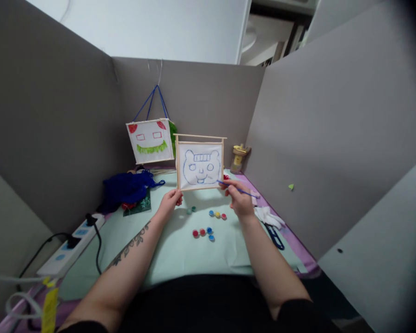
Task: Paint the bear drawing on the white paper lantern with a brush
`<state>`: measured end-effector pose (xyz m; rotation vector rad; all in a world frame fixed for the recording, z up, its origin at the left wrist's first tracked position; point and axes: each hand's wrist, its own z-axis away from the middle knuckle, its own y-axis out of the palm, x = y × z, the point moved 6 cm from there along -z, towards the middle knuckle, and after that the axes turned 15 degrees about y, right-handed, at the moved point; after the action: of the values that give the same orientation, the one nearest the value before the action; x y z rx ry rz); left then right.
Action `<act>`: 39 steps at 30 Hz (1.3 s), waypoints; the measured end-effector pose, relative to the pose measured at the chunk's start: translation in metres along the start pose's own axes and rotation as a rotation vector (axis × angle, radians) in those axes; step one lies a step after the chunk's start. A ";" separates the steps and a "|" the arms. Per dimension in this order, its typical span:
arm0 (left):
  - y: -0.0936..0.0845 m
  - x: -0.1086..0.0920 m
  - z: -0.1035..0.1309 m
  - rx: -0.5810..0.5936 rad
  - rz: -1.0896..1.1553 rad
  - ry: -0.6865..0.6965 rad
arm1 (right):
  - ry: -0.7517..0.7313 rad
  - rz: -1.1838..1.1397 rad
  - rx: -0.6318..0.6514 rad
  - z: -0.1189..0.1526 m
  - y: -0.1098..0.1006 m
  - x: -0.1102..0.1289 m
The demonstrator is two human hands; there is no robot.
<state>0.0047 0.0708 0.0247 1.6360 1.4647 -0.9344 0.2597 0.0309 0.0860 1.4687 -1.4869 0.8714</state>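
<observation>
Left hand [170, 200] curled round lower-left corner of white wood-framed cloth panel [201, 164], raised over pale-green table cover [180, 254]; right hand [240, 200] pinched slim blue brush-like tool [246, 192] near panel's lower right. Blue face outline [201, 167] drawn; inside looked uncoloured.

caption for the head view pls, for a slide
Left hand grips a framed blue-line face drawing; right hand holds a slim blue tool near its lower right corner.

The frame [201, 142] looks smooth wood, the power strip [70, 253] at eight o'clock smooth plastic, the two-o'clock wall [326, 115] matt.
</observation>
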 end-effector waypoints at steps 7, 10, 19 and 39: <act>-0.002 0.004 -0.002 -0.035 -0.025 0.038 | 0.126 0.008 0.195 0.015 0.003 -0.031; -0.001 0.004 -0.002 -0.037 -0.038 0.040 | 0.069 0.017 0.125 0.021 0.002 -0.024; 0.001 0.006 -0.001 -0.011 -0.064 0.026 | -0.168 0.457 0.281 0.043 0.029 0.000; 0.001 0.006 -0.001 -0.002 -0.079 0.010 | -0.223 0.689 0.493 0.051 0.050 -0.007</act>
<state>0.0067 0.0745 0.0195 1.5937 1.5467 -0.9696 0.2048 -0.0095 0.0635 1.4277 -2.1044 1.6174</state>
